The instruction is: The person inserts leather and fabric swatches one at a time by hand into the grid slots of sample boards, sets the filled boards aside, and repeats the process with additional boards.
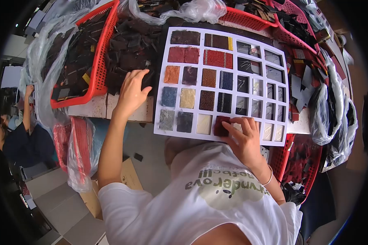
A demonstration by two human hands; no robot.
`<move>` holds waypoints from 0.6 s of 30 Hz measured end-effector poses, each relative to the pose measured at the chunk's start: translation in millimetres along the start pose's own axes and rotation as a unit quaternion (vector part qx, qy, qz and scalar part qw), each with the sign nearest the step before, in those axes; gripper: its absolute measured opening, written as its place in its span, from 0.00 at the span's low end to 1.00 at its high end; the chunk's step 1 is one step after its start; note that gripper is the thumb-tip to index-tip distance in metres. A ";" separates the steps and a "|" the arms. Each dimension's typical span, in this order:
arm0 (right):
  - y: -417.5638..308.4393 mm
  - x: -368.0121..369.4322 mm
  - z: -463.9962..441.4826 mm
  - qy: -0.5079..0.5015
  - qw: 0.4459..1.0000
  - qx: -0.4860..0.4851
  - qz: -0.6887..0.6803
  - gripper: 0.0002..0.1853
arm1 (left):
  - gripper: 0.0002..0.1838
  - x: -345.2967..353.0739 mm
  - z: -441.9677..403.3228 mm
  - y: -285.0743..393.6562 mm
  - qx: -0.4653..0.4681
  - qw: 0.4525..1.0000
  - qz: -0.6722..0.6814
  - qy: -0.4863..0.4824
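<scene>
A white sample board (221,33) with rows of cut-out windows lies at the table edge in front of me. Carpet-like swatches fill its left columns, among them a blue swatch (169,96) and a red one (218,59). Several windows on the right show clear film or a pale backing. My right hand (247,139) has its fingers curled at the bottom row, with the fingertips on a dark red swatch (221,126) over a window. Left of the board, my left hand (131,92) is open with fingers apart, beside a pile of dark swatches (133,49).
A red basket (98,61) of dark pieces stands at the left, with plastic bags (43,69) around it. More red and pink baskets (249,17) are at the back right. Another basket (288,157) sits low at my right. Another person (26,139) is at the far left.
</scene>
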State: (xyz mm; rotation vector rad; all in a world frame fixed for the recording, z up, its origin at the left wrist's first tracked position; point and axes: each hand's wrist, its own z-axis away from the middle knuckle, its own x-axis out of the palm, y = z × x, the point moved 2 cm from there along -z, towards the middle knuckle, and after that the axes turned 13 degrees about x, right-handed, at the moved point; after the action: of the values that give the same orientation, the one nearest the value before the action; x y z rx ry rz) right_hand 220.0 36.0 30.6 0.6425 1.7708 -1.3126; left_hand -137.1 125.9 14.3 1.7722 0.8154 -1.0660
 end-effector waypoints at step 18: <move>15.7 9.9 2.2 0.038 0.995 -0.046 -0.079 0.16 | 0.19 4.9 25.4 130.3 -0.175 0.882 0.428 0.083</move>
State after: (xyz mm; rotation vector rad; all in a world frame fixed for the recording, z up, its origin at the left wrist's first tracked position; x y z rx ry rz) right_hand 227.7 38.3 13.8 0.5153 1.9662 -1.3180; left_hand -32.4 52.2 49.6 1.6415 0.2164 -0.1631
